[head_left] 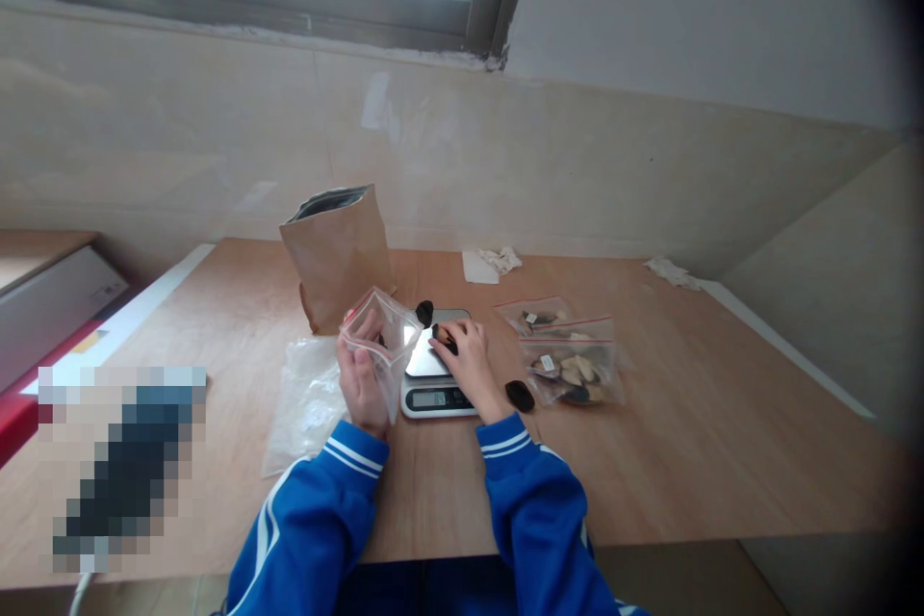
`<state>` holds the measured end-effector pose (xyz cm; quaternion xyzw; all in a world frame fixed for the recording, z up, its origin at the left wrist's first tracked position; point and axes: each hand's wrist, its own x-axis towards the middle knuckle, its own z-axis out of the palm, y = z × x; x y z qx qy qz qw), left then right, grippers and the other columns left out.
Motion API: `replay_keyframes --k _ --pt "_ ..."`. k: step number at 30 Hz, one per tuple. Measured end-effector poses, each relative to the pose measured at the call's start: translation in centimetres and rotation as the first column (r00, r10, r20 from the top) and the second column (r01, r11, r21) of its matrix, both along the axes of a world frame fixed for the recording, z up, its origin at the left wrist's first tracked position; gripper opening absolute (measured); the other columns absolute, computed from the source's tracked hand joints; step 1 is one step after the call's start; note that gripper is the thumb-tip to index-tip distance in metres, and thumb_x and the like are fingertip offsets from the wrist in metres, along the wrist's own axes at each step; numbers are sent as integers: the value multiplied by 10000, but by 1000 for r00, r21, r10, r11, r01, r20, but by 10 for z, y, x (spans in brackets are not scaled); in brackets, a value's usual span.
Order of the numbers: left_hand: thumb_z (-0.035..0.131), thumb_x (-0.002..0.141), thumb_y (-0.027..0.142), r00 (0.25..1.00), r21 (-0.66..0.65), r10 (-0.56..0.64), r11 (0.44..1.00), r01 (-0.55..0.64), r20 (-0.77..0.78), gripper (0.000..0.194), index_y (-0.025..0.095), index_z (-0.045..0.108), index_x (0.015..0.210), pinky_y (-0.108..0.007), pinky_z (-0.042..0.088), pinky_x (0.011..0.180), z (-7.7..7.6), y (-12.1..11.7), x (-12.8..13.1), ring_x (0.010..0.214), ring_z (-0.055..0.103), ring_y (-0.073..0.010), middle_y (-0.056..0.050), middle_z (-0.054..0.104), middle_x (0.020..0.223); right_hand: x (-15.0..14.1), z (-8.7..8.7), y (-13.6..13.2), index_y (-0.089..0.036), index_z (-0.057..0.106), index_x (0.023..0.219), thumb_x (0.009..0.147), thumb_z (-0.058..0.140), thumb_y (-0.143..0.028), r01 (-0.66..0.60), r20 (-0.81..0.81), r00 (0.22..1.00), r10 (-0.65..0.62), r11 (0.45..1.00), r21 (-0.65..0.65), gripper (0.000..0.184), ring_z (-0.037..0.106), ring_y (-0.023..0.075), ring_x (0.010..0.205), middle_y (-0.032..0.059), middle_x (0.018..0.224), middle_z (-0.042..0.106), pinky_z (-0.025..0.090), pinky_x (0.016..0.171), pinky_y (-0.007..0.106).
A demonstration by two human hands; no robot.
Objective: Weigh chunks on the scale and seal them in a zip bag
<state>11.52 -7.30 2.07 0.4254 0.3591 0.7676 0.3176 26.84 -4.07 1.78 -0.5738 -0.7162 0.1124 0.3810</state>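
Observation:
My left hand (pixel 361 380) is closed around the side of a clear zip bag (pixel 397 337) with a red seal line; its mouth gapes upward and a small dark piece seems to be inside. Over the plate of a silver kitchen scale (pixel 427 358), the fingers of my right hand (pixel 469 356) are curled on a dark-and-tan piece (pixel 446 338), partly hidden by them. One black piece (pixel 424 313) rests at the plate's back left corner. Another black piece (pixel 520 396) lies on the table beside my right wrist. The scale's display (pixel 439 399) is lit, its digits too small to read.
Filled zip bags (pixel 574 371) with pale and dark pieces lie right of the scale. A brown paper bag (pixel 339 250) stands open behind my left hand, with clear plastic bags (pixel 303 404) below. Crumpled tissues (pixel 501 260) lie near the wall. A blurred-out object (pixel 130 462) with a cable lies left.

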Motion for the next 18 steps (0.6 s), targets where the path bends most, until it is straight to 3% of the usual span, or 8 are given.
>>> replay_keyframes --k 3,6,8,11,13,15,18 --pt "432 933 493 998 40 -24 999 27 -56 560 204 388 1411 -530 367 1080 -2 -1 1 1224 547 -287 -163 549 1352 0 7 -1 -210 689 1016 873 591 -352 13 -121 993 -12 1000 6 224 516 263 1006 106 1019 620 433 931 432" --pt "441 929 489 992 78 -40 996 49 -122 565 207 385 1416 -540 375 1070 -6 -1 1 1240 534 -300 -171 529 1373 -2 25 -2 -196 685 1044 871 587 -391 4 -316 949 -4 1000 -2 278 555 243 998 100 1034 652 440 932 413" --pt "453 924 487 986 92 -47 994 63 -159 572 206 389 1417 -543 370 1073 -9 0 1 1264 513 -310 -174 519 1385 -5 46 -6 -192 673 1074 871 583 -426 -58 -496 867 53 998 5 323 586 223 1006 90 1070 670 453 931 383" --pt "471 911 505 980 95 -47 993 67 -193 602 193 393 1420 -550 342 1094 -12 0 1 1288 490 -321 -179 521 1383 -12 83 -19 -192 645 1131 883 568 -451 -190 -719 677 160 981 39 367 618 188 1018 73 1124 679 472 926 330" --pt "475 906 513 977 104 -38 993 61 -211 619 187 387 1425 -552 322 1107 -11 -1 1 1297 482 -323 -181 522 1382 -18 105 -29 -198 651 1124 879 578 -452 -272 -768 606 206 961 43 361 625 176 1021 60 1120 685 485 916 303" --pt "476 906 513 970 123 -35 990 66 -240 629 184 373 1432 -549 298 1124 -9 -2 1 1310 469 -321 -181 522 1383 -24 119 -35 -205 665 1102 866 590 -460 -368 -755 603 257 930 22 355 631 174 1009 50 1092 692 502 898 291" --pt "475 913 491 962 156 -34 984 80 -272 616 193 365 1440 -537 280 1141 -4 -4 2 1331 446 -312 -170 500 1409 -31 121 -38 -209 677 1069 850 589 -487 -463 -701 635 324 886 -10 365 640 174 961 44 1042 692 532 848 280"
